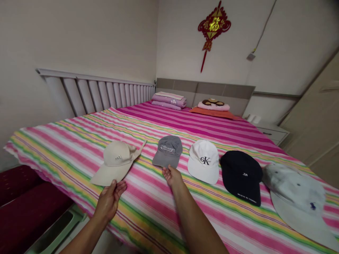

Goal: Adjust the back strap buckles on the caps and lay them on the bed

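My left hand (111,197) is at the lower edge of a beige cap (119,154), its thumb against the brim and its other fingers loosely curled. The strap of this cap sticks out to the right. A grey cap (169,148) with white script lettering lies to its right. At the front of its brim is my right hand (172,175), fingers closed at the edge; the fingertips are partly hidden. Further right in the row come a white cap (203,158) with black letters, a black cap (241,176) and a pale mottled cap (296,190) with a small dark logo.
The caps lie on a striped sheet (79,137) over a bed. Folded purple bedding (169,101) and a pink pillow (214,106) sit by the headboard (212,92). A white radiator (100,90) lines the left wall. A dark red bench (29,208) and a nightstand (270,132) flank the bed.
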The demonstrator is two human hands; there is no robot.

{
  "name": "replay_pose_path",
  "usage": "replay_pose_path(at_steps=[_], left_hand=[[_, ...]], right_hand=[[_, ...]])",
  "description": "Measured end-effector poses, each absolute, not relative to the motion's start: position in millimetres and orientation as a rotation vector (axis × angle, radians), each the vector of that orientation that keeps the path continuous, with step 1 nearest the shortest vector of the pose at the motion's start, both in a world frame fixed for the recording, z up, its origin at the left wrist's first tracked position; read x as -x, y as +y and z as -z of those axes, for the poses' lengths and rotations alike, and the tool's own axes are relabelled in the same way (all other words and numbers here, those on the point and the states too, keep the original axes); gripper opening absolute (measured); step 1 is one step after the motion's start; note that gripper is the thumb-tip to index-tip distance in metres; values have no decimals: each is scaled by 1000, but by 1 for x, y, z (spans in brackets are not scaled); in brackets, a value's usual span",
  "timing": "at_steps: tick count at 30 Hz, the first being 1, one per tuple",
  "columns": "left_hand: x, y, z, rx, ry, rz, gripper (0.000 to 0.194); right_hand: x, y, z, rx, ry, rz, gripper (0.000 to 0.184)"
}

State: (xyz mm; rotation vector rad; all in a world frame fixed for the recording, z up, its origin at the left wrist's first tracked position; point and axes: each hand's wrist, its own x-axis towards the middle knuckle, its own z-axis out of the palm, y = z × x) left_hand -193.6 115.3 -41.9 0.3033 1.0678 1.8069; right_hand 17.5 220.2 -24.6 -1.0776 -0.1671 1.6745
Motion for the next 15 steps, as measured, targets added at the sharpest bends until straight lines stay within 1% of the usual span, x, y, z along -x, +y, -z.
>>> replay_pose_path(at_steps=[7,11,15], left_hand=[[193,114,39,-280,1102,-1769,19],[191,117,36,-165,1171,-1691,14],[191,117,31,-205,1179,-1610,16]], right_hand=[[-16,228,27,1065,-174,-1715,28],[-17,226,28,1075,-185,-1720,28],[-19,225,28,1086,-204,-1718,26]])
